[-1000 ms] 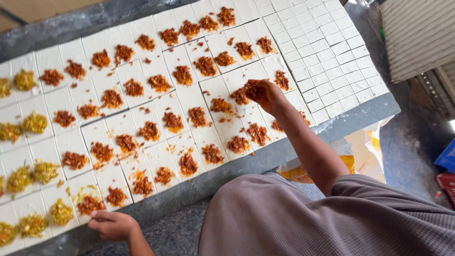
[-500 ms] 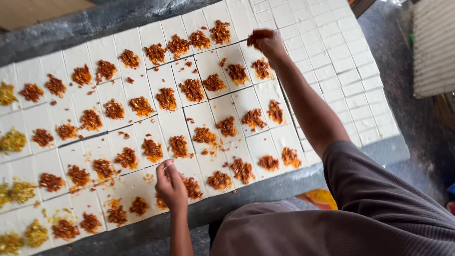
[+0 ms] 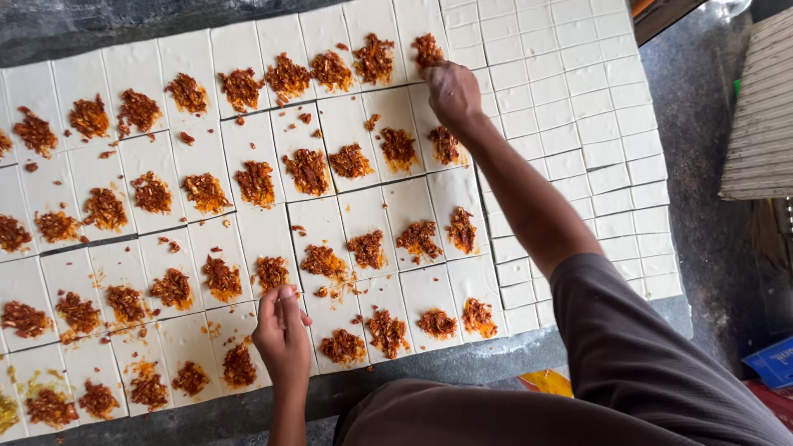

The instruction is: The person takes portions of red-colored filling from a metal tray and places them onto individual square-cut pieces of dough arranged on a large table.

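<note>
White dough squares, cut in a grid and laid edge to edge across the dark tabletop; most carry one reddish-brown mound of filling near the centre, a border of bare dough left around each mound

Right hand: stretched to the far row, fingers pinched together on a bit of filling at the top-row square, arm lying across the filled rows

Left hand: near edge, fingers drawn together, tips touching the dough just below a mound; whether it holds any filling cannot be told

Unfilled small squares: right block of the sheet, bare, cut finer than the filled ones

Yellowish mounds: far left corner, a different filling

Loose crumbs: scattered between mounds

Obstruction: right forearm and grey sleeve hide part of the near right corner; pale ribbed mat and blue packet lie off the tabletop, well apart
</note>
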